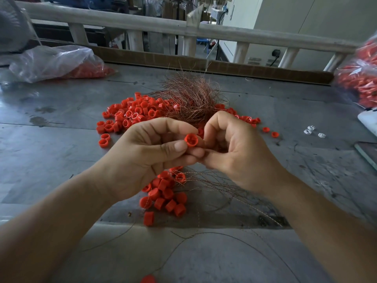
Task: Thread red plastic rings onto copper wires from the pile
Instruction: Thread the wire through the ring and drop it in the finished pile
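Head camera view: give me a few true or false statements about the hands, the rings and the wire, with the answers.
1. The left hand pinches a red ring between thumb and fingers. True.
2. The bundle of copper wire lies nearer the person than the hands. False: it lies beyond the hands, beside the loose ring pile.
3. A clear plastic bag with red parts inside lies at the far left of the table. True.
4. The right hand lies flat on the table. False: it is raised, fingers curled, against the left hand at the ring.
5. A cluster of rings lies on the table below the hands. True.
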Demonstrator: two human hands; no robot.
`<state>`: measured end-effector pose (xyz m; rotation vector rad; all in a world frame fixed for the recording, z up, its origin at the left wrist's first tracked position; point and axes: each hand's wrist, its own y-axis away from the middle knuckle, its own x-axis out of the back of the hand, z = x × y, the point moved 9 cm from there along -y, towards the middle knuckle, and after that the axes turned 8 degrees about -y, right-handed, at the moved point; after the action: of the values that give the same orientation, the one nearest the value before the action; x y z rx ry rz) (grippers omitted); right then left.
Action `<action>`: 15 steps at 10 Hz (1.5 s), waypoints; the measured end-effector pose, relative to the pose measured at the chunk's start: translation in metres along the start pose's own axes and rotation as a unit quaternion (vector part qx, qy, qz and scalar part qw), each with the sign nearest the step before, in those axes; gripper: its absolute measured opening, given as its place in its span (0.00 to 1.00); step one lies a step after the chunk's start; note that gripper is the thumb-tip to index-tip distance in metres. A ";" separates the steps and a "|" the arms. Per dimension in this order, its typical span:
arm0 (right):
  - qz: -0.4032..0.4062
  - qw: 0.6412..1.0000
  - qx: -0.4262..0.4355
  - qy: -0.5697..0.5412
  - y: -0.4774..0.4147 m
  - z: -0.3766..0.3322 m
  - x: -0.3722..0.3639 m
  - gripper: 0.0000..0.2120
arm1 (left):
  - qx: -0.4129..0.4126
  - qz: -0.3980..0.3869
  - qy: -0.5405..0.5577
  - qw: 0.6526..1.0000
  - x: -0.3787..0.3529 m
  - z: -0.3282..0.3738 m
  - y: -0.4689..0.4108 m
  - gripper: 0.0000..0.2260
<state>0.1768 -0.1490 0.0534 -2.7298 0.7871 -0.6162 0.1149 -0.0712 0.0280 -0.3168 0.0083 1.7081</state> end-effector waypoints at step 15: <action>0.005 0.992 -0.040 -0.122 -0.009 0.010 0.024 0.10 | 0.028 0.057 -0.046 0.997 0.011 -0.005 -0.001 0.10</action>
<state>0.2039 -0.1536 0.0560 -2.7989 0.7803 -0.2453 0.1155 -0.0615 0.0216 -0.1994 0.0076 1.8299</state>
